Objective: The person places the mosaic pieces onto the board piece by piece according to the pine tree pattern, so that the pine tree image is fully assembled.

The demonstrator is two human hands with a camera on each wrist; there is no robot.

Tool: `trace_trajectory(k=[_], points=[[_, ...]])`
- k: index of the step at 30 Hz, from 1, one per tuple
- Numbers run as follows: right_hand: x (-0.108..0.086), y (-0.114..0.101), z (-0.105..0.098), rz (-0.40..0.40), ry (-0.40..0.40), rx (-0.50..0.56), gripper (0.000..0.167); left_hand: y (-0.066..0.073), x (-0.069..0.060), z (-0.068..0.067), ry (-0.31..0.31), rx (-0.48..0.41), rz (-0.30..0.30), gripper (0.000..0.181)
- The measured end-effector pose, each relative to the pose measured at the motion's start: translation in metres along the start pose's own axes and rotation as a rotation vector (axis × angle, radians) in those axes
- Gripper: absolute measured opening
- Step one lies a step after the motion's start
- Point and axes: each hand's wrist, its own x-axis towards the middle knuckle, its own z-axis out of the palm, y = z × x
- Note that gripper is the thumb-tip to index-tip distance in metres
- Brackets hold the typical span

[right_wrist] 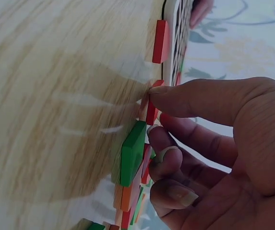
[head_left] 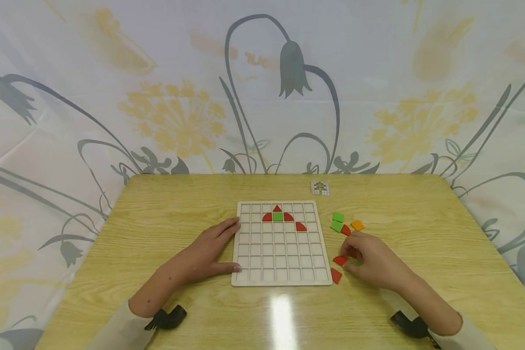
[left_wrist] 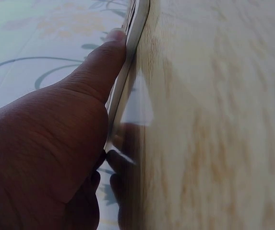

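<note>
My left hand (head_left: 207,250) rests along the left side of a pale gridded board (head_left: 255,274), fingers and thumb straight and touching its edge. On the board, a red triangle (head_left: 277,208) sits above a green square (head_left: 277,216), with red quarter-circle pieces on both sides and another red piece (head_left: 301,227) lower right. Right of the board, my right hand (head_left: 374,260) has its fingers curled. Its thumb and forefinger pinch a red quarter-circle tile (head_left: 340,261), low at the tabletop. In the right wrist view, a green tile (right_wrist: 133,153) lies below these fingertips.
Green tiles (head_left: 338,217), an orange tile (head_left: 357,225) and a red tile (head_left: 346,230) lie beyond the right hand. Another red tile (head_left: 336,276) lies by the board's lower right corner. A small patterned card (head_left: 320,188) is near the table's far edge.
</note>
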Motion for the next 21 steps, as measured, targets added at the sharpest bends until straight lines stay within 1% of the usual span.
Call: trace_trajectory(k=[5,10,13,17,21], points=[[0.0000,-0.0008,0.0021,-0.019,0.010,0.001,0.024,-0.0007,-0.0003,0.0005,-0.003,0.001,-0.005,0.103],[-0.0006,-0.0006,0.0043,-0.018,-0.004,0.015,0.022,0.0016,-0.0008,-0.0007,-0.014,-0.011,-0.016,0.103],[-0.0006,0.0001,0.0047,-0.012,-0.014,0.018,0.024,0.0026,-0.0007,-0.0012,-0.015,-0.011,-0.020,0.103],[0.0004,-0.0002,0.0035,0.013,-0.043,0.074,0.025,0.0016,-0.0003,-0.0009,-0.009,-0.005,-0.018,0.103],[0.0020,-0.0007,0.0022,0.025,-0.060,0.121,0.021,0.0011,0.0000,-0.0010,-0.010,-0.011,-0.015,0.103]])
